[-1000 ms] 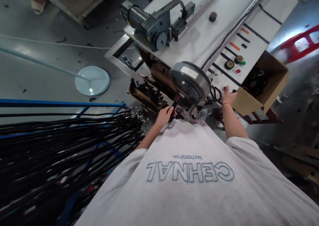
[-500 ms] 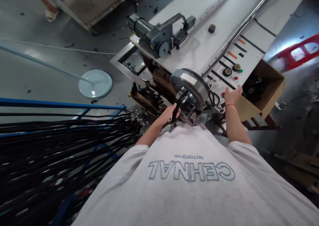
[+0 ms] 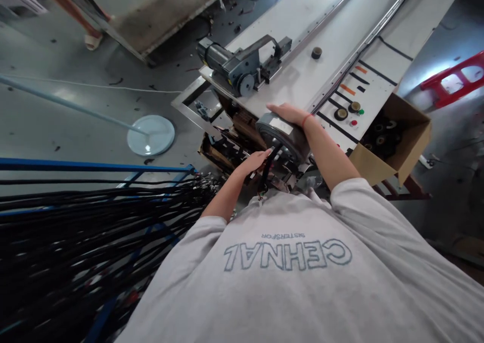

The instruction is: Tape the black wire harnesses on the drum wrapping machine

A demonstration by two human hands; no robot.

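Observation:
My left hand (image 3: 257,161) is closed around a black cable bundle (image 3: 265,174), right in front of the round grey machine head (image 3: 278,126). The bundle runs up into the middle of that ring-shaped head, and its lower end hangs near my shirt. My right hand (image 3: 287,113) lies across the far top rim of the machine head with its fingers stretched out flat. A pale label shows on the head's rim below my right fingers. The inside of the ring, where the cable bundle enters, is partly hidden.
A motor unit (image 3: 234,65) sits on the long white bench (image 3: 302,75). Tape rolls (image 3: 341,114) lie near the buttons, beside an open cardboard box (image 3: 412,131). Black cables (image 3: 94,222) hang on a blue rack at left. A person's foot (image 3: 93,41) shows at upper left.
My right hand has moved left from the bench edge near the buttons onto the rim of the machine head. My left hand stays on the cable bundle, slightly farther forward.

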